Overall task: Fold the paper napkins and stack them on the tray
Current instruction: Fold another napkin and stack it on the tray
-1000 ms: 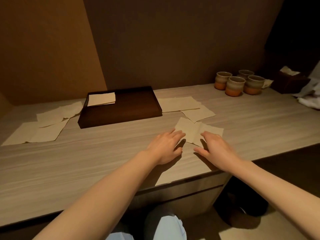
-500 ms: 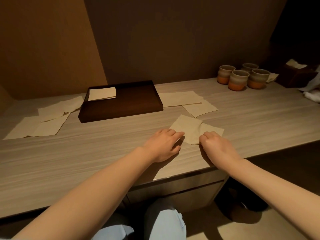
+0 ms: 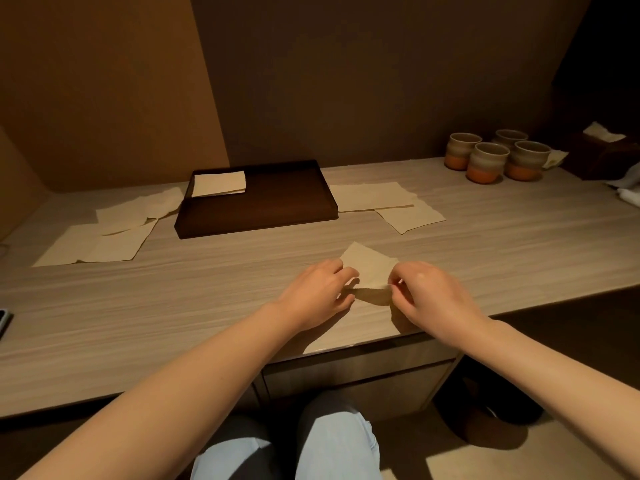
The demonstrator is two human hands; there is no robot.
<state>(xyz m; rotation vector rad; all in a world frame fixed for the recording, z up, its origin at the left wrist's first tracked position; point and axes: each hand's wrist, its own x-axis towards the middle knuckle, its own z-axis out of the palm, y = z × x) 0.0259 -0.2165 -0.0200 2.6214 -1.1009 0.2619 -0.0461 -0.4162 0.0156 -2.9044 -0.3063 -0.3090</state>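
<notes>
A cream paper napkin point(image 3: 369, 265) is lifted a little off the counter near its front edge, casting a shadow beneath it. My left hand point(image 3: 317, 292) pinches its left corner and my right hand point(image 3: 429, 294) pinches its right corner. Farther back stands a dark brown tray point(image 3: 277, 209), with one folded napkin point(image 3: 219, 183) in its far left corner. Loose flat napkins lie left of the tray point(image 3: 104, 233) and right of it point(image 3: 388, 202).
Several two-tone ceramic cups point(image 3: 491, 159) cluster at the back right of the wooden counter point(image 3: 173, 306). A dark tissue box point(image 3: 602, 150) and white cloth point(image 3: 628, 188) sit at the far right. A dark device edge point(image 3: 3, 320) shows at left.
Both hands went from resting flat on the napkin to pinching its near corners and raising it off the counter. The view tilted slightly downward.
</notes>
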